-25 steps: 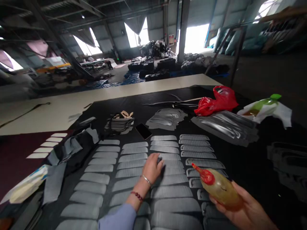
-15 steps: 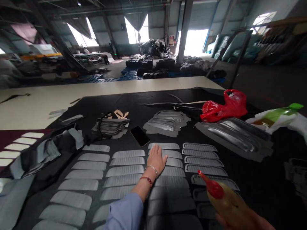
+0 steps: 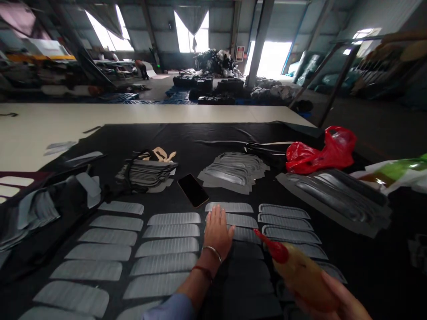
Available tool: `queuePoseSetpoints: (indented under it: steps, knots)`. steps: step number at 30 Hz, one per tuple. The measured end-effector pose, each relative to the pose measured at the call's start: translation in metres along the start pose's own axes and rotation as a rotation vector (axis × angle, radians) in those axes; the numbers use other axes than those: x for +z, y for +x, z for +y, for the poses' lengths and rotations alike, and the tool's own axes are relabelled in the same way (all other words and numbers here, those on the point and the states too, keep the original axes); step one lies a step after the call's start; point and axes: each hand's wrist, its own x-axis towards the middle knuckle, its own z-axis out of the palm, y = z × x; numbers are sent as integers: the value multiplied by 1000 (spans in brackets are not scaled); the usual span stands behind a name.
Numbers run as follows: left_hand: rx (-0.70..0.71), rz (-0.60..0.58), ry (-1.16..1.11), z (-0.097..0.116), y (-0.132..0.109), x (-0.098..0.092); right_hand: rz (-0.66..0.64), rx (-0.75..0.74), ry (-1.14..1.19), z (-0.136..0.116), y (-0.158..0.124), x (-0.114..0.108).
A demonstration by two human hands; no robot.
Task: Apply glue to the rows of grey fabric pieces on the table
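Observation:
My left hand [image 3: 217,232] lies flat, fingers stretched out, on a grey ribbed strip [image 3: 238,220] in the third column of strips laid in rows on the black cloth [image 3: 160,138]. A bracelet and a red bead band sit on that wrist. My right hand [image 3: 336,302] at the lower right grips a yellowish squeeze bottle [image 3: 302,273]. Its red nozzle [image 3: 271,246] points up and left over the strips, close to my left thumb.
Behind the rows lie a black phone [image 3: 193,190], a bundled stack of pieces [image 3: 148,171], a loose pile of grey pieces [image 3: 233,171] and long dark pieces [image 3: 336,195]. A red plastic bag [image 3: 320,153] and a green-topped wrapped item [image 3: 396,171] sit at the right. Folded cloth [image 3: 40,204] lies left.
My left hand went from curled on a strip to flat with fingers stretched forward. The bottle's nozzle moved left, nearer that hand. The camera tilted and shifted, so the table appears lower.

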Motion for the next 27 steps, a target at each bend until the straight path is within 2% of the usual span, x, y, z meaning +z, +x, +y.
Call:
queuePoseSetpoints:
  steps: [5,10,17,21,24,27]
  knots:
    - [45,-18,-7,-4,-6,-1,-62,-164,-69,-18,19,53]
    - [84,-34,-44,-10,-11,2,-126,-171,-179,-35,45,89]
    - [53,-21,-93,-9,-13,0,-154,-364,-509,-45,80,133]
    - [60,-35,-84,-9,-13,0,-167,-299,-572,-51,91,146]
    - [65,-33,-57,-10,-12,0,-248,-162,-484,-50,97,149]
    - [67,-12,-42,-10,-12,-1,-240,-113,-381,-47,100,148]
